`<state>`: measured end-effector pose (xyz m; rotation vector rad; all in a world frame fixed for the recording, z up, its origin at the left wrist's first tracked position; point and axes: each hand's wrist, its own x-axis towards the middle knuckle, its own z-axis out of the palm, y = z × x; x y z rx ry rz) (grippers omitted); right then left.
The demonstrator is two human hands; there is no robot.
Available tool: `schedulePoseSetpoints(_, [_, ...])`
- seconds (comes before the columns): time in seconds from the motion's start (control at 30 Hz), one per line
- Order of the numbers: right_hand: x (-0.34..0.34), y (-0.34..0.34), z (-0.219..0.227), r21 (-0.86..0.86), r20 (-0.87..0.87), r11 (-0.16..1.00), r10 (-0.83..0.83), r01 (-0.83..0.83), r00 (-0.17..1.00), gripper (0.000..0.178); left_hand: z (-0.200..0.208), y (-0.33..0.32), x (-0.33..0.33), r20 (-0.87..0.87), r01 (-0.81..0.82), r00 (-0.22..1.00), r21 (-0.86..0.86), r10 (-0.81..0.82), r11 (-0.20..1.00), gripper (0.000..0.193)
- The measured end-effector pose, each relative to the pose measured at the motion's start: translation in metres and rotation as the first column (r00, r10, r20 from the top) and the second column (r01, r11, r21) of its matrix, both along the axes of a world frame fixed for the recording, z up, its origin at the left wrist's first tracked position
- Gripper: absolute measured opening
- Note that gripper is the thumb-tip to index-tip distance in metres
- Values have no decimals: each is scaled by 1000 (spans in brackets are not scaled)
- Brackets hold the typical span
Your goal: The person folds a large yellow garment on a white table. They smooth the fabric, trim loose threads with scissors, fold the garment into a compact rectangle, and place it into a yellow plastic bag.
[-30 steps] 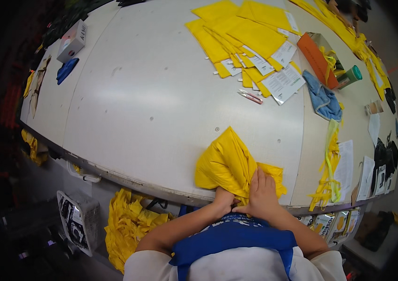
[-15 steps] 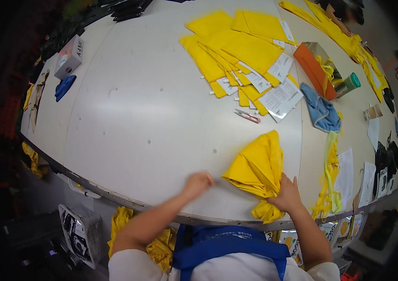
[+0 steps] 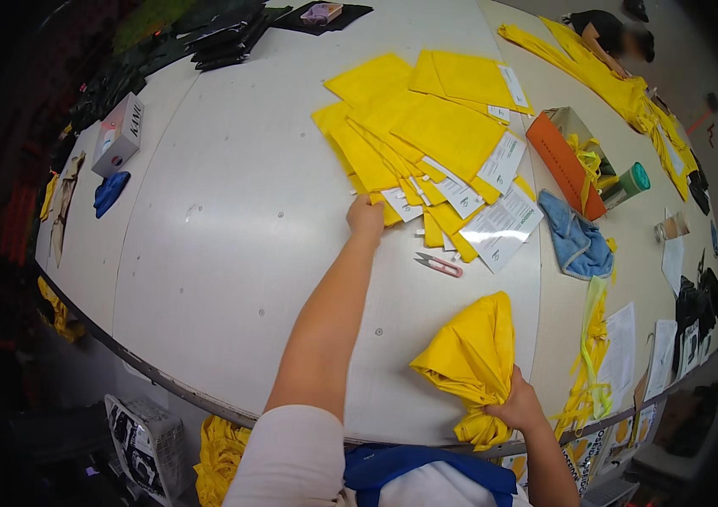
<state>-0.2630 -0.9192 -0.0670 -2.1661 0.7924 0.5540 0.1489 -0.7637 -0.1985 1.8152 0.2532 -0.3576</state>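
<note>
My right hand (image 3: pixel 521 407) is closed round the gathered neck of a bunched yellow cloth (image 3: pixel 470 351) near the table's front edge. The cloth flares out above the fist, and a crumpled end hangs below it. My left arm stretches far forward. At its end my left hand (image 3: pixel 366 221) is closed at the near-left corner of a spread pile of flat yellow fabric packets (image 3: pixel 448 127), its fingertips on one packet's edge. White printed cards (image 3: pixel 501 228) stick out along the pile's near side. Pink-handled thread snips (image 3: pixel 439 264) lie just in front of the pile.
Right of the pile stand an orange box (image 3: pixel 568 162) with yellow strips and a green-lidded cup (image 3: pixel 629 182). A blue cloth (image 3: pixel 577 237) lies before them. At the left is a white box (image 3: pixel 118 133) beside a blue cloth piece (image 3: pixel 110 194). Another person (image 3: pixel 604 38) works far right.
My left hand has swung forward from the table's near part to the packet pile. My right hand still grips the bunched cloth. The whole view has shifted, showing more of the table's far side.
</note>
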Motion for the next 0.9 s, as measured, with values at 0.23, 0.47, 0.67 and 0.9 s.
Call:
schedulePoseSetpoints(0.23, [-5,-9,13,237,205,969,-114,64,972,82,62,149,-148,-166,-98,985,-270,55,958,17])
schedulePoseSetpoints(0.47, [29,30,9,498,290,867,-151,-14,945,89,53,253,-331,-447,-241,888,-251,109,937,24])
schedulePoseSetpoints(0.67, [62,96,1,226,229,964,85,-138,970,81,40,234,-365,-270,-347,918,-195,290,917,46])
schedulePoseSetpoints(0.9, [64,114,-11,172,185,976,100,-132,978,78,23,250,-364,-350,-365,900,-281,260,888,43])
